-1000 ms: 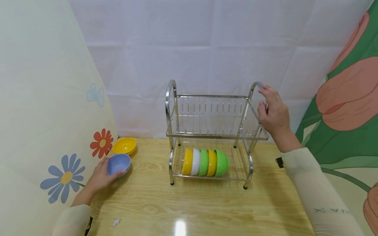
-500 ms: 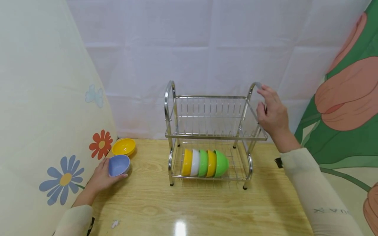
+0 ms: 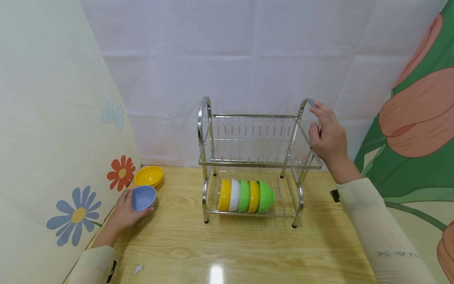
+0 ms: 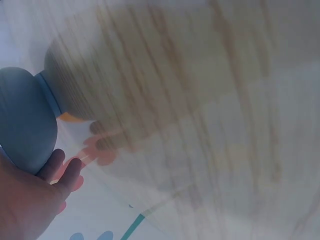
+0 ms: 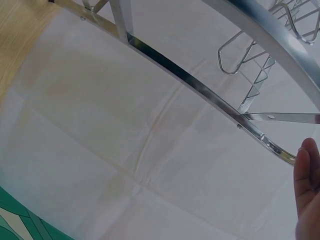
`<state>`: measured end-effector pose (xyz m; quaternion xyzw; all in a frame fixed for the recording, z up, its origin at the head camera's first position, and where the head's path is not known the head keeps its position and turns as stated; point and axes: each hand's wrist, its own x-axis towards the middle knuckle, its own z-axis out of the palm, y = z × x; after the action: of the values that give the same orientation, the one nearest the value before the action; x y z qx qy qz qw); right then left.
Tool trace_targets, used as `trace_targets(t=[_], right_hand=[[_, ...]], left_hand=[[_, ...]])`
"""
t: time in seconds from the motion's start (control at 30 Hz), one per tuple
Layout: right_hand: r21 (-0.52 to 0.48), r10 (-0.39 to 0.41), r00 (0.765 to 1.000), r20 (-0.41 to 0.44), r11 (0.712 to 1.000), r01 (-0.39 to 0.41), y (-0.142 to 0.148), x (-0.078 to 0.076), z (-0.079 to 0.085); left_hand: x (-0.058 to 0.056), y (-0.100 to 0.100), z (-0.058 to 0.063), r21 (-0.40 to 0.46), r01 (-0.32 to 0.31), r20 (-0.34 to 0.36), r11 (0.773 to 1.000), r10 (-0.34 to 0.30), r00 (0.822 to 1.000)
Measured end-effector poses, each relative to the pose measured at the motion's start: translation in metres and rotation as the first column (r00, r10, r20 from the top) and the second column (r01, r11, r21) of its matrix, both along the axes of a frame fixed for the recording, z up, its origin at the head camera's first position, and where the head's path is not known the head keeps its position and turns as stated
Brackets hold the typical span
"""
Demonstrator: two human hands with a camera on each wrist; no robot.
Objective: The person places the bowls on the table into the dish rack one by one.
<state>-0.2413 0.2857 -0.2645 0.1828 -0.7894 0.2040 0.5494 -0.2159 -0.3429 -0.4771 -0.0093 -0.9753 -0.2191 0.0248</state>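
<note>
At the left of the head view, my left hand (image 3: 122, 215) grips a blue bowl (image 3: 144, 198), thumb on its near side and fingers at its left. The bowl's mouth faces up and it overlaps the front of a yellow bowl (image 3: 149, 176). In the left wrist view the same blue bowl (image 4: 25, 120) rests against the fingers. On the other side, my right hand (image 3: 330, 138) holds the curved top of the right side frame of a metal dish rack (image 3: 262, 163), fingers over the bar. The right wrist view shows its fingers (image 5: 302, 175) at the bar's bend.
On the rack's lower tier several bowls stand on edge in a row: yellow, white (image 3: 234, 195), green and yellow, with a green bowl (image 3: 266, 196) at the right end. The wooden table (image 3: 170, 236) meets a flowered panel (image 3: 53, 138) on the left and a white cloth (image 3: 177, 79) behind.
My left hand and the blue bowl have shifted very slightly to the right, with the thumb a little lower on its side. The right hand and the rack look unchanged.
</note>
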Motion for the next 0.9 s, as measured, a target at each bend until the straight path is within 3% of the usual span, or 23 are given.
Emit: trace_targets(t=[0.6, 0.9], right_hand=[[0.004, 0.003, 1.000, 0.005, 1.000, -0.003, 0.000, 0.001, 0.001], [0.019, -0.005, 1.000, 0.002, 1.000, 0.005, 0.002, 0.001, 0.002]], left_hand=[[0.003, -0.002, 0.003, 0.022, -0.018, 0.010, 1.000, 0.017, 1.000], [0.005, 0.001, 0.016, 0.031, 0.004, -0.003, 1.000, -0.004, 1.000]])
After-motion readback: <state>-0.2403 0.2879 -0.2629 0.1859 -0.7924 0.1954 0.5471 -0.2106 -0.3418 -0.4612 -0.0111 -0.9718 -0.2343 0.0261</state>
